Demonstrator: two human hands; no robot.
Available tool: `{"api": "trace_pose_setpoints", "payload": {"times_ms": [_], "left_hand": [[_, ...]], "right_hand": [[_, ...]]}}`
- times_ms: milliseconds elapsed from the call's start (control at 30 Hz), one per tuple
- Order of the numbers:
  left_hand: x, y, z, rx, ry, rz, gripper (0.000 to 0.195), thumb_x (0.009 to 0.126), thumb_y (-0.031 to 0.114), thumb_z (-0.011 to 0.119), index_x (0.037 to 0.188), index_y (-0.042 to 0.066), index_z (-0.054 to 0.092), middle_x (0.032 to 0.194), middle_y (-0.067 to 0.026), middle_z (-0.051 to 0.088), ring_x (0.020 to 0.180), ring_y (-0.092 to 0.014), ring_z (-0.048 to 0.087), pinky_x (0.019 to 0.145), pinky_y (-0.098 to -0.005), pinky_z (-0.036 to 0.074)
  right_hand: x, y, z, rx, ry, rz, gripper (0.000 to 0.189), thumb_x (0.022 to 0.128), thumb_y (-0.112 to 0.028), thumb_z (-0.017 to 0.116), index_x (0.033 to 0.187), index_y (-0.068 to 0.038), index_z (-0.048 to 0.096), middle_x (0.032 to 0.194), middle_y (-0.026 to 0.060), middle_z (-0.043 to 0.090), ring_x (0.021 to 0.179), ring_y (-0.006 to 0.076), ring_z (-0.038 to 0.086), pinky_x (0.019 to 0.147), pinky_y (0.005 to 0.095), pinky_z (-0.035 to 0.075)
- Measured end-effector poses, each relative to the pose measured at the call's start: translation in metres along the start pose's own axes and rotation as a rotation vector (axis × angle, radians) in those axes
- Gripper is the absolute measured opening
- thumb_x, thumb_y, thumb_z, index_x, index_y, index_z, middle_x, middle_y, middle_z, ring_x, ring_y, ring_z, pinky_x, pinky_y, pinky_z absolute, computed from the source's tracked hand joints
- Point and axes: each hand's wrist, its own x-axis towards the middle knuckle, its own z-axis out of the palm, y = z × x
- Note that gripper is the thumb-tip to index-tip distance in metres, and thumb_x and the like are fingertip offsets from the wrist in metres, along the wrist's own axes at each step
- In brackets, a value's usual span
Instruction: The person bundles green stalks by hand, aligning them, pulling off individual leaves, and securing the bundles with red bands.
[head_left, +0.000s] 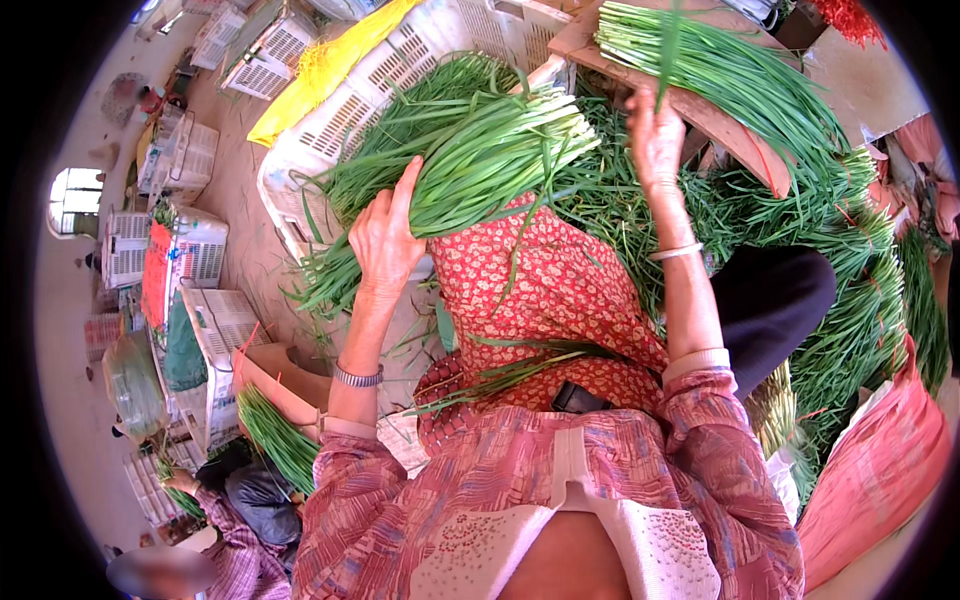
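My left hand (386, 232) grips a thick bundle of garlic chives (480, 165) from its near side, thumb out of sight. Pale cut ends of this bundle point right, and its leafy tips trail left over a white plastic crate (300, 172). A long green chive blade (670, 52) rises from the fingers of my right hand (656, 146), slightly blurred. Just right of that hand, a tied chive bunch (712, 67) lies on a wooden board (720, 112). Loose leaves (607, 172) spread beneath and between my hands. A red floral apron (547, 277) covers my lap.
Several tied chive bunches (847, 300) are heaped along my right side, beside a red woven sack (877, 465). A yellow sack (322, 75) drapes over the crate's rim. Stacked crates (187, 247) stand at left. Another person (247, 525) sits at lower left, holding greens.
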Motion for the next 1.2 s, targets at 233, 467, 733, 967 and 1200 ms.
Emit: {"api": "trace_pose_setpoints", "payload": {"times_ms": [233,467,733,967,1200], "left_hand": [[-0.002,-0.016,0.0,0.045,0.063,0.186,0.078,0.069,0.017,0.077,0.142,0.027,0.053,0.075,-0.0056,0.048,0.071,-0.025,0.057,0.067,-0.0378,0.049],[0.008,-0.019,0.001,0.031,0.062,0.263,0.079,0.067,0.014,0.077,0.14,0.03,0.054,0.078,-0.0055,0.047,0.072,-0.025,0.057,0.069,-0.0373,0.048],[0.01,-0.021,0.0,-0.026,0.008,0.235,0.079,0.067,0.008,0.075,0.14,0.03,0.054,0.09,-0.0071,0.057,0.083,-0.027,0.062,0.075,-0.0395,0.051],[0.014,-0.018,-0.004,-0.104,-0.103,0.131,0.076,0.068,0.007,0.074,0.139,0.027,0.054,0.091,-0.0058,0.06,0.082,-0.029,0.065,0.074,-0.0391,0.053],[0.013,-0.02,-0.001,-0.138,-0.087,0.112,0.081,0.064,0.007,0.076,0.14,0.025,0.053,0.085,-0.0095,0.057,0.076,-0.032,0.064,0.069,-0.0409,0.052]], "right_hand": [[0.03,0.013,-0.106,-0.871,-0.672,-0.095,0.094,0.076,-0.079,0.058,0.127,0.0,0.057,0.113,0.0244,0.067,0.112,0.037,0.063,0.094,0.047,0.049],[0.063,-0.062,0.002,-0.624,-1.194,-0.056,0.112,0.075,-0.086,0.049,0.141,0.003,0.046,0.147,0.0254,0.043,0.138,0.0348,0.04,0.116,0.0404,0.03],[0.04,-0.067,0.103,-0.082,-1.511,-0.005,0.071,0.087,-0.052,0.066,0.139,-0.006,0.051,0.128,0.0151,0.061,0.117,0.0227,0.057,0.104,0.0361,0.041],[0.031,-0.053,0.077,0.685,-0.832,0.611,0.015,0.103,-0.021,0.049,0.11,-0.009,0.055,0.07,-0.0042,0.048,0.053,0.0063,0.04,0.052,0.022,0.038],[0.071,-0.018,-0.073,0.53,-0.65,0.407,0.022,0.103,-0.03,0.051,0.087,-0.015,0.049,0.061,-0.0103,0.036,0.047,0.001,0.027,0.04,0.0199,0.019]]}}
